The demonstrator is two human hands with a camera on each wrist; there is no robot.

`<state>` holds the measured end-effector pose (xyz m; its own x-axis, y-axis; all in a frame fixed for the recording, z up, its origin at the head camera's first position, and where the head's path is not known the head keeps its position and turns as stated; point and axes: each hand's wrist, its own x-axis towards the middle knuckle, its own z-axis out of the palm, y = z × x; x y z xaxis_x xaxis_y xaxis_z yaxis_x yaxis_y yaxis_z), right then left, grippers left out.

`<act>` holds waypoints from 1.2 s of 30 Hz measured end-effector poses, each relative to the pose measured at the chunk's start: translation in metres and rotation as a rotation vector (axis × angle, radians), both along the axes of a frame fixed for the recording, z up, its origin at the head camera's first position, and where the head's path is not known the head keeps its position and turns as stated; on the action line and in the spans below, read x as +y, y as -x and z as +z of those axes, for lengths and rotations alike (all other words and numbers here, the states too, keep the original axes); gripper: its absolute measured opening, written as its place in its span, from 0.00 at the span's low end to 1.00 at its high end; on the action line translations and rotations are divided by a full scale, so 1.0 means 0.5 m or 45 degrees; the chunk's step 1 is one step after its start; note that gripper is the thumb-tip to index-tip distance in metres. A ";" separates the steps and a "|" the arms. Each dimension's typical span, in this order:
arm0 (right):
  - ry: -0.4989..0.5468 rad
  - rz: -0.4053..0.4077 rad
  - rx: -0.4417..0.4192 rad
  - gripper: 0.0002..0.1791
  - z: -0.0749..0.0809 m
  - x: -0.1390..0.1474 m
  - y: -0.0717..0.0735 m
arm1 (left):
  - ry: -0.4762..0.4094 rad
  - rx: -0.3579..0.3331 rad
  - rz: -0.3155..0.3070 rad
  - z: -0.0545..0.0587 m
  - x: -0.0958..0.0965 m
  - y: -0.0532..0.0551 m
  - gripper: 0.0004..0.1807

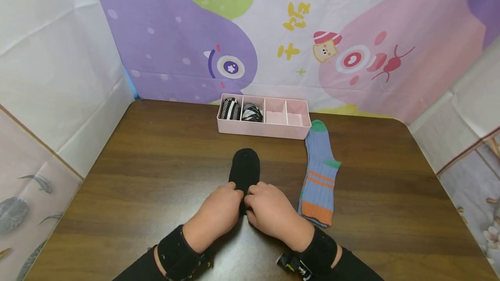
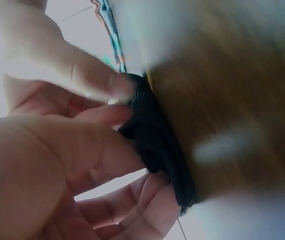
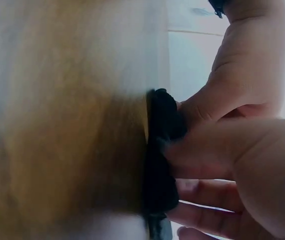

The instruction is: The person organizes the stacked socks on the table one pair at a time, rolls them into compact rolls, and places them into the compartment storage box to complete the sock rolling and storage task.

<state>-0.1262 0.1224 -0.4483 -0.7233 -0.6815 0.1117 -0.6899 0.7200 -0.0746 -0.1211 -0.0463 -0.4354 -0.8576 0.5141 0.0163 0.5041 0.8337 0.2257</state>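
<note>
A black sock [image 1: 245, 166] lies on the table with its rounded toe pointing away from me. My left hand [image 1: 216, 209] grips its near part from the left, fingers curled. From the right, my right hand [image 1: 273, 211] pinches the same part, close against the left. In the left wrist view the black sock [image 2: 157, 132] looks bunched or folded between the fingers and thumbs. Low on the tabletop, the sock [image 3: 162, 155] shows as a thick layered strip in the right wrist view. The fingers hide most of its near end.
A pink box [image 1: 263, 129] with several compartments stands at the back; its two left compartments hold a striped rolled sock [image 1: 230, 109] and a patterned rolled sock [image 1: 251, 112]. Blue socks [image 1: 320, 177] with orange bands and green patches lie flat on the right. Printed cloth [image 1: 273, 73] hangs behind the table.
</note>
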 end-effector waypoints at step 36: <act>-0.052 -0.039 -0.045 0.07 0.004 -0.002 0.004 | -0.035 -0.093 0.017 0.001 -0.002 0.009 0.04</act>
